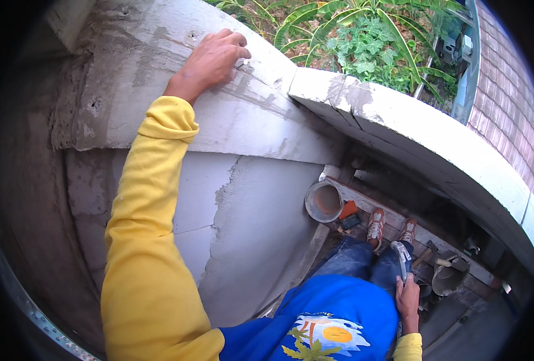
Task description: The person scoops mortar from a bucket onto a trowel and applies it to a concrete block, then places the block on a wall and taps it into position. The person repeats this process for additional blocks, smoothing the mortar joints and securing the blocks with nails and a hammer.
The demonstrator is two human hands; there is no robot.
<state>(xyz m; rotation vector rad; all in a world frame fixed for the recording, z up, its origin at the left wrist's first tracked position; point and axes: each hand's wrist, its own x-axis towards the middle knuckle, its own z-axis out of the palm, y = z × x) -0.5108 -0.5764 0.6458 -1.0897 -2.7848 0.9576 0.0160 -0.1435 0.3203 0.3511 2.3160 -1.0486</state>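
At the upper left, my left hand (pixel 214 62) rests against the grey concrete beam (pixel 243 123), its fingers curled in. A small pale bit shows by its fingertips, too small to make out. Low on the right, beside my thigh, my right hand (pixel 408 298) is closed round a slim grey metal hand tool (pixel 403 257). That tool points away from me and has a whitish, worn end; its exact kind is unclear. Beneath the beam stands a wall of pale blocks (pixel 195 186), partly coated with smooth grey plaster (pixel 267 222).
My feet are on a narrow plank platform (pixel 363 195). A bucket (pixel 324 201), an orange object (pixel 348 209) and a second bucket (pixel 449 278) stand near them. A pale block parapet (pixel 423 126) curves along the right. Beyond it are plants (pixel 363 48) and a tiled roof (pixel 508 84).
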